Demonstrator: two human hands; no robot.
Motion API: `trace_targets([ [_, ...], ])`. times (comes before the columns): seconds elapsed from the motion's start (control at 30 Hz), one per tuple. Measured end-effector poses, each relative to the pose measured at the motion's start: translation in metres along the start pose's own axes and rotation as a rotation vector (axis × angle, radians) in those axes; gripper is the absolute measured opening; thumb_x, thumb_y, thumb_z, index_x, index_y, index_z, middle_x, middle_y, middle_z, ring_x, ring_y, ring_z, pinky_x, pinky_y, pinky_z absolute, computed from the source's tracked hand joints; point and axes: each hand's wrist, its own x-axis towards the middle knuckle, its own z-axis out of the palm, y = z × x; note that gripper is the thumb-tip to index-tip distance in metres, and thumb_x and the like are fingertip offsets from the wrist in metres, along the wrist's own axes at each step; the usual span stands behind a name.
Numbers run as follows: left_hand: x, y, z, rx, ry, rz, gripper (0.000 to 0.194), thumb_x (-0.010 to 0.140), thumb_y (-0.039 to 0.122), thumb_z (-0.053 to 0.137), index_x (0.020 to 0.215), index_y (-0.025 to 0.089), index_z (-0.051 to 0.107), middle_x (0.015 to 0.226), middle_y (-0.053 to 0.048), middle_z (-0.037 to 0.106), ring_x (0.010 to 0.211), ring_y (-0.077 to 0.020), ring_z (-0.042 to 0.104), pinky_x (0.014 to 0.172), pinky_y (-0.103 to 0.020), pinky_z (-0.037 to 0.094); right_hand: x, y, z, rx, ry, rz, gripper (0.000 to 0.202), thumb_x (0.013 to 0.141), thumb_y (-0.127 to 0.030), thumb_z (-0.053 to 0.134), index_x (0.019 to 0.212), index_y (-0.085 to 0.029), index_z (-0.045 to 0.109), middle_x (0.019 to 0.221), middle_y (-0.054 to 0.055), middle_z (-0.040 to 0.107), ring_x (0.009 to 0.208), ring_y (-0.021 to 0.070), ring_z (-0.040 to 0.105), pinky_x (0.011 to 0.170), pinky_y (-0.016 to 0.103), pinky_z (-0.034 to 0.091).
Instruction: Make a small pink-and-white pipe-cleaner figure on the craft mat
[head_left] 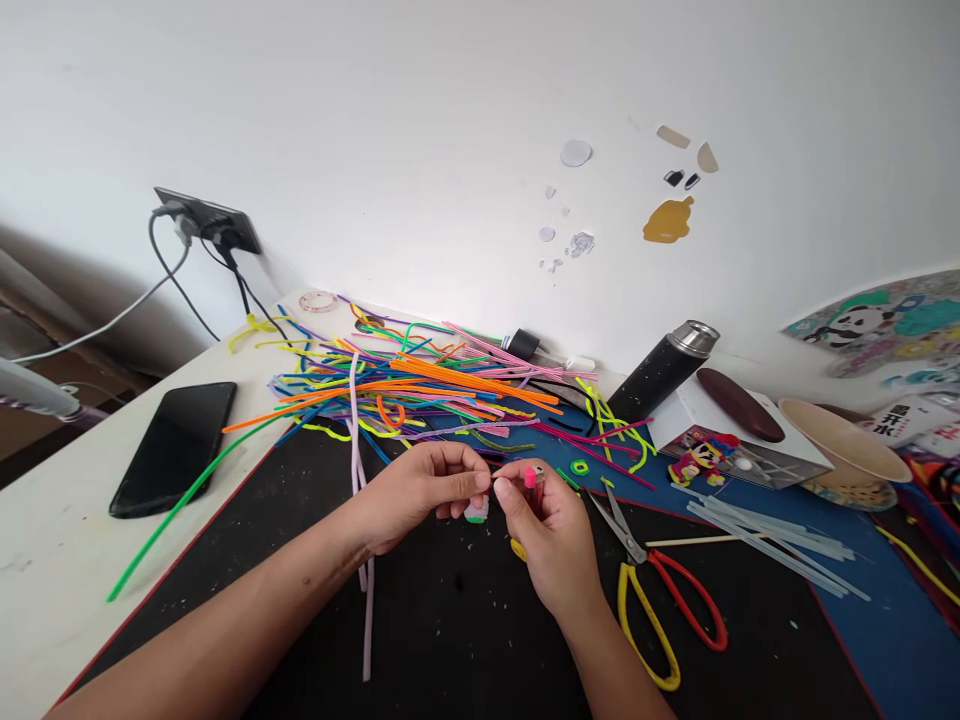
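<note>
Above the black mat [450, 640], my left hand [442, 485] and my right hand [544, 515] meet with their fingertips close together. The left fingers pinch something too small to make out. My right hand is curled around a lighter-like item with a pink top [531, 478], and its thumb and finger also pinch at the meeting point. A small white and green piece [476, 513] shows just below the left fingers. Pale lilac pipe cleaners [355, 430] run beneath my left wrist.
Many coloured pipe cleaners [450, 385] are heaped behind the hands. Scissors [636, 550] lie open at the right, near glue sticks [780, 545]. A phone [176, 445] rests at the left; a black flask [664, 370] leans beside a box [675, 425].
</note>
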Motion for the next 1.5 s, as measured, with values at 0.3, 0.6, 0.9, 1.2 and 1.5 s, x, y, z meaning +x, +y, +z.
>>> trace_targets([
  [0.3, -0.0012, 0.0071, 0.0024, 0.095, 0.041, 0.089, 0.043, 0.073, 0.055, 0.087, 0.076, 0.016, 0.068, 0.067, -0.001, 0.064, 0.058, -0.0110, 0.048, 0.055, -0.024, 0.035, 0.0026, 0.0007, -0.0033, 0.069, 0.035, 0.021, 0.040, 0.093, -0.059, 0.072, 0.094, -0.020, 0.068, 0.059, -0.008, 0.038, 0.050, 0.0092, 0.028, 0.045, 0.023, 0.024],
  [0.6, -0.0010, 0.0025, 0.0012, 0.174, 0.030, 0.114, 0.034, 0.080, 0.049, 0.081, 0.080, 0.016, 0.071, 0.072, -0.002, 0.066, 0.063, -0.0136, 0.054, 0.059, -0.025, 0.040, 0.0014, 0.0008, -0.0016, 0.009, -0.002, 0.010, 0.039, 0.093, -0.059, 0.070, 0.090, -0.020, 0.069, 0.057, -0.007, 0.040, 0.050, 0.0103, 0.030, 0.045, 0.024, 0.027],
  [0.9, -0.0011, 0.0050, 0.0018, 0.114, 0.044, 0.100, 0.044, 0.076, 0.057, 0.084, 0.078, 0.015, 0.068, 0.069, -0.001, 0.064, 0.059, -0.0112, 0.049, 0.057, -0.025, 0.036, 0.0021, -0.0009, -0.0027, 0.068, 0.044, 0.046, 0.040, 0.092, -0.060, 0.072, 0.091, -0.020, 0.066, 0.058, -0.009, 0.036, 0.049, 0.0093, 0.028, 0.045, 0.023, 0.024],
  [1.2, -0.0016, -0.0011, 0.0011, 0.056, 0.056, 0.045, 0.042, 0.078, 0.054, 0.082, 0.080, 0.015, 0.067, 0.065, 0.000, 0.064, 0.056, -0.0101, 0.048, 0.052, -0.023, 0.031, 0.0027, 0.0003, -0.0003, 0.007, 0.011, 0.034, 0.037, 0.090, -0.057, 0.073, 0.094, -0.020, 0.069, 0.059, -0.008, 0.038, 0.051, 0.0101, 0.028, 0.045, 0.023, 0.025],
  [1.5, -0.0025, -0.0009, 0.0035, 0.092, -0.003, 0.047, 0.042, 0.077, 0.053, 0.084, 0.080, 0.015, 0.068, 0.069, 0.000, 0.064, 0.058, -0.0093, 0.048, 0.055, -0.023, 0.034, 0.0031, 0.0015, -0.0005, 0.000, -0.002, 0.013, 0.033, 0.092, -0.053, 0.071, 0.090, -0.021, 0.067, 0.056, -0.009, 0.037, 0.048, 0.0092, 0.027, 0.043, 0.023, 0.024],
])
